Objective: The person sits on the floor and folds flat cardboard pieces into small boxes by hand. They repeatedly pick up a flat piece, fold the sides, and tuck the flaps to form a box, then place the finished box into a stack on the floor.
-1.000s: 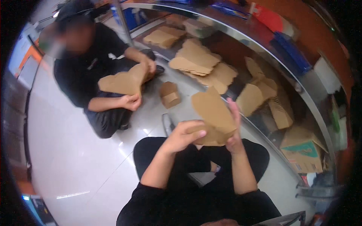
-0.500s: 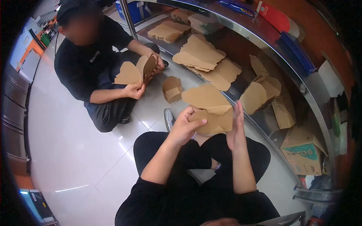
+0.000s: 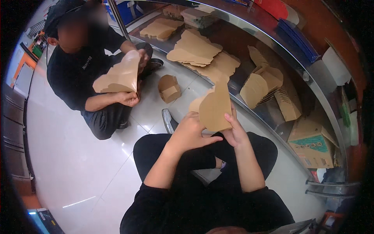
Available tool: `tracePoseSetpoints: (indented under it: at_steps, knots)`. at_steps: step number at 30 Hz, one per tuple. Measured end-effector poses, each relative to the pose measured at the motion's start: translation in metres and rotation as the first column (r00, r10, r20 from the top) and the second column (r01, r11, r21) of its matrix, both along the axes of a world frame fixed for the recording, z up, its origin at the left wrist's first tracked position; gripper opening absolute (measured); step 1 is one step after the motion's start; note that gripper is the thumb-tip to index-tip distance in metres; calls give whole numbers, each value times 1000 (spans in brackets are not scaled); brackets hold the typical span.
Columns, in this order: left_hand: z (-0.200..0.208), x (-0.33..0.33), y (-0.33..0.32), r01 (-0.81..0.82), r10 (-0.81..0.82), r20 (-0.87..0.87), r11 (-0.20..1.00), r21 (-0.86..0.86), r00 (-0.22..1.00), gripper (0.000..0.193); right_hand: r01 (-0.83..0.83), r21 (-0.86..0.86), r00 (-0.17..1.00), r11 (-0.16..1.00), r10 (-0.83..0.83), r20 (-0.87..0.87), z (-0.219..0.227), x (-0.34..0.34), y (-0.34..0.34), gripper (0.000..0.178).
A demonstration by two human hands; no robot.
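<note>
A brown folded cardboard food carton point(image 3: 216, 111) stands on edge above my lap, with one panel facing me and a second panel spread behind it. My right hand point(image 3: 235, 130) grips its lower right edge, thumb on the front and fingers behind. Against the carton's lower left side rests my left hand point(image 3: 190, 132), thumb stretched out free below it; its other fingers are mostly hidden by the cardboard. A folded open-topped carton point(image 3: 169, 89) stands on the floor beyond my hands. To the left, a seated person holds a wide cardboard blank point(image 3: 120, 74) in both hands.
On the metal shelf point(image 3: 233, 91) at the right lie stacked flat cardboard blanks point(image 3: 194, 48) and nested folded cartons point(image 3: 261, 84). A printed cardboard box point(image 3: 311, 144) stands on the floor below. Blue flat packs point(image 3: 298, 41) lie on the upper counter. Pale floor tiles point(image 3: 89, 156) spread leftward.
My carton has turned more upright. My right hand has gone from flat beside it to gripping its edge, while my left thumb has come off the front. The other person's blank has opened out.
</note>
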State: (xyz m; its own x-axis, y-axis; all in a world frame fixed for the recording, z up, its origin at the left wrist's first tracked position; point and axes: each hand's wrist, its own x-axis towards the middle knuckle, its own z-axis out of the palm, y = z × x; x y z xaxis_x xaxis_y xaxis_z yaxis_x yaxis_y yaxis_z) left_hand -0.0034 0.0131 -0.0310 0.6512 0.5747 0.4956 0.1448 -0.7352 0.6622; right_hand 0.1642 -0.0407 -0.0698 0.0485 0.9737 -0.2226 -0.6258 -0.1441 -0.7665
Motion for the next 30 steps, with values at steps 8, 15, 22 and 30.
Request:
tracePoseSetpoints:
  at_steps: [8,15,22,30]
  knots:
    - [-12,0,6,-115,114,17,976,186,993,29,199,33,979,979,-197,-46,-4,-15,-1,54]
    - [-11,-4,12,-157,126,129,952,262,984,26,228,14,973,974,-228,-29,11,-29,3,58]
    - [-8,1,7,-135,96,152,953,271,984,26,226,-23,971,974,-227,-80,11,-27,-2,56]
    - [-7,0,7,-91,85,96,994,59,992,26,378,-13,926,926,-378,-1,16,-38,-1,49]
